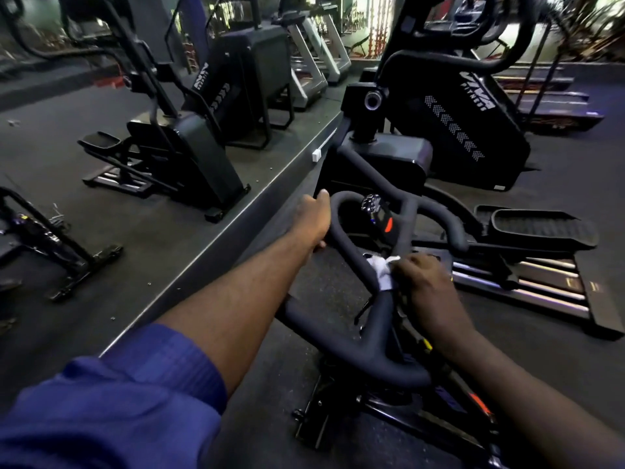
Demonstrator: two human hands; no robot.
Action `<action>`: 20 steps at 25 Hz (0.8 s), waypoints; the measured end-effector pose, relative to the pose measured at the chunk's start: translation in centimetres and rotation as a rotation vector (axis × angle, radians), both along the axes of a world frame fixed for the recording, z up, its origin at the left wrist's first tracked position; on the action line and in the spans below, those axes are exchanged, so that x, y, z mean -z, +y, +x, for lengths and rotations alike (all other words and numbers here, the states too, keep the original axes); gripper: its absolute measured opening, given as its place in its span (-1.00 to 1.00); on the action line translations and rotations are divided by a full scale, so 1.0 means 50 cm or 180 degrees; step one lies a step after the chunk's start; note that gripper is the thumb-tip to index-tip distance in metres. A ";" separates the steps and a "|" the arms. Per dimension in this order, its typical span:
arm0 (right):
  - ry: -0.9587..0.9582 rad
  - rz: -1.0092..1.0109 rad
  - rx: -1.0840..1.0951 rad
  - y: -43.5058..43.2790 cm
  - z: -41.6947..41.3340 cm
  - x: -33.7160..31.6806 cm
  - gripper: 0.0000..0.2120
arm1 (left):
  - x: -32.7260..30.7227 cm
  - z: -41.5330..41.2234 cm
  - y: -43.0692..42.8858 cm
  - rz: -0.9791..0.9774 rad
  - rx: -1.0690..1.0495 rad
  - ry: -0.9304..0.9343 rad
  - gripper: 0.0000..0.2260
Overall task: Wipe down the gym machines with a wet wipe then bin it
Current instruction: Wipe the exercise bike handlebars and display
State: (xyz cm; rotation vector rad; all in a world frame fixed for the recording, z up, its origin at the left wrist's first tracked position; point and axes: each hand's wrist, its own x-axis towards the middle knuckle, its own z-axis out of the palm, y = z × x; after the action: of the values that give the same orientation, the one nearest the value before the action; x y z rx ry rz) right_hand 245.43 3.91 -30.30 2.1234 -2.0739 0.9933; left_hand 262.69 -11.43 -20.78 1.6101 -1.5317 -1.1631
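Your head camera shows a dim gym with a cold, bluish cast. The strongest light comes from far off along the top edge, behind the treadmills (313, 72), where it washes out to white. The grey floor (84, 238) carries only soft shadows. On the right, metal rails (541, 288) catch thin glints. The black handlebar (378, 330) loses detail in the gloom, while the white wipe (382, 273) glares. Straight lines bow near the edges, and your blue sleeve (118, 401) is blurred.

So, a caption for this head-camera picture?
Left hand grips the bike handlebar while the right hand holds a white wet wipe against it.
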 end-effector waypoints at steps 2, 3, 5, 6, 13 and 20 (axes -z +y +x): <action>0.0096 0.0005 -0.0217 0.017 -0.006 0.017 -0.85 | 0.016 -0.057 -0.021 0.0074 -0.0366 0.0422 -0.44; 0.0194 0.0006 -0.0209 0.018 -0.023 0.020 -0.88 | 0.028 -0.076 -0.037 0.0159 -0.0538 0.0632 -0.45; 0.0199 -0.0103 0.0049 -0.018 -0.089 0.014 -0.91 | 0.063 -0.104 -0.077 0.0293 -0.0945 0.0673 -0.42; -0.0057 -0.0133 0.0247 -0.054 -0.127 0.010 -0.90 | 0.074 -0.115 -0.091 0.0227 -0.1158 0.0435 -0.40; -0.0420 0.0198 -0.0734 -0.030 -0.106 0.027 -0.91 | 0.046 -0.145 -0.049 -0.0538 -0.1510 -0.0580 -0.60; -0.0678 0.0317 -0.0729 -0.105 -0.157 0.029 -0.90 | 0.059 -0.151 -0.038 -0.0693 -0.1398 -0.1040 -0.47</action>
State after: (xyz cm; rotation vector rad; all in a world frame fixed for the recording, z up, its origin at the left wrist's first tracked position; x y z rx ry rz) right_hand 237.59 -1.35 -31.74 2.4491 -2.0403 1.2143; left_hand 255.15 -13.34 -23.72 1.9203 -1.3389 -0.4982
